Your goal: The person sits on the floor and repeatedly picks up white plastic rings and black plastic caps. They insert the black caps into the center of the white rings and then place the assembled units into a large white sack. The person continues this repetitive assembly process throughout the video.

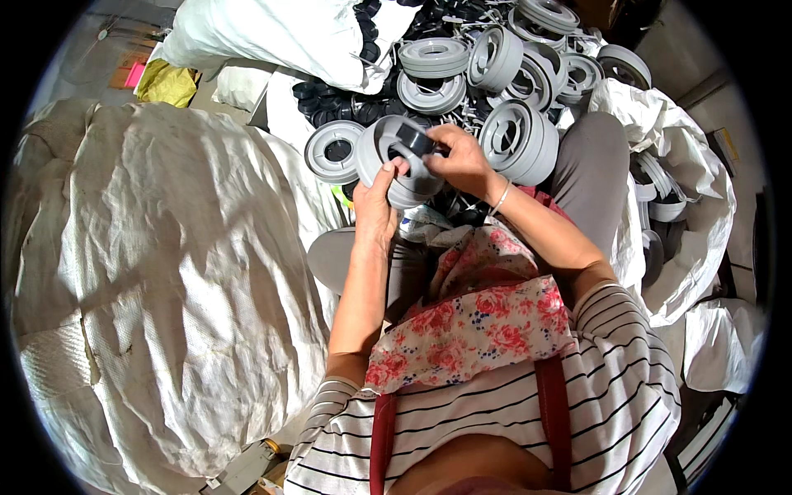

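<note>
My left hand (376,205) is closed on the rim of a grey round plastic piece (375,142), its thumb lying over the near edge. In my right hand (464,163), a short black plastic cap (415,138) is pinched between the fingers, right at the grey piece's central opening. Whether the two parts touch cannot be made out. Just left of them lies another grey ring-shaped piece (318,154). A stack of grey rings (540,150) leans close to my right wrist.
More grey rings (433,58) and many black caps (330,103) are heaped ahead. A big white woven sack (181,280) fills the left side. On the right, an open white sack (701,247) holds grey pieces (667,211). A yellow bag (167,82) lies at far left.
</note>
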Action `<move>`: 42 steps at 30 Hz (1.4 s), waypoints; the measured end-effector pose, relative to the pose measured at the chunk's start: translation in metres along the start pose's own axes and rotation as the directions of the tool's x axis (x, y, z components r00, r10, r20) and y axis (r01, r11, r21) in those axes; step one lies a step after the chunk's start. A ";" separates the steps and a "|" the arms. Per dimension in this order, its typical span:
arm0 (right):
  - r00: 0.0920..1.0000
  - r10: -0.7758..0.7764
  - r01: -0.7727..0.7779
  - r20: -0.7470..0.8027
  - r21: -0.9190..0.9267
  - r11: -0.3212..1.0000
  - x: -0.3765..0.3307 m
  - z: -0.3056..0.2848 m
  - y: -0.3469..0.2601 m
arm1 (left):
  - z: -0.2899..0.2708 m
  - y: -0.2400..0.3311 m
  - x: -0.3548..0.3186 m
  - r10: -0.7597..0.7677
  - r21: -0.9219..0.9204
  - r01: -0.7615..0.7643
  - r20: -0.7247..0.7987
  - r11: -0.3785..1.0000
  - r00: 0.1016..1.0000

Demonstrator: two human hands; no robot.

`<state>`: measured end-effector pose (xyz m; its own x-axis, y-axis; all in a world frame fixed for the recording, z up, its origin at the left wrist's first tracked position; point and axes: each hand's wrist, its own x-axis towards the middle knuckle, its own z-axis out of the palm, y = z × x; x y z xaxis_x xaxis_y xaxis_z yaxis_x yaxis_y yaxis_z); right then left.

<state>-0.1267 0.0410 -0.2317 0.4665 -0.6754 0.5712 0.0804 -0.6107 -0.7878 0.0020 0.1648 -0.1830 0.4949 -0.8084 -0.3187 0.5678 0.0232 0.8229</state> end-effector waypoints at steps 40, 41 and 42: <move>0.966 0.191 -0.255 0.174 0.531 0.808 -0.044 0.007 -0.026 | -0.001 -0.014 -0.059 0.273 0.723 -0.504 0.424 0.472 0.864; 0.983 0.122 -0.173 0.134 0.494 0.852 -0.044 0.006 -0.028 | 0.003 -0.013 -0.062 0.255 0.730 -0.431 0.347 0.531 0.903; 0.979 0.141 -0.191 0.146 0.426 0.884 -0.045 0.006 -0.027 | 0.008 -0.011 -0.066 0.231 0.728 -0.354 0.269 0.588 0.935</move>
<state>-0.1451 0.0903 -0.2379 0.5970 -0.6871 0.4140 0.3569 -0.2347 -0.9042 -0.0425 0.2129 -0.1676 0.4173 -0.9086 0.0187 -0.3203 -0.1278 0.9386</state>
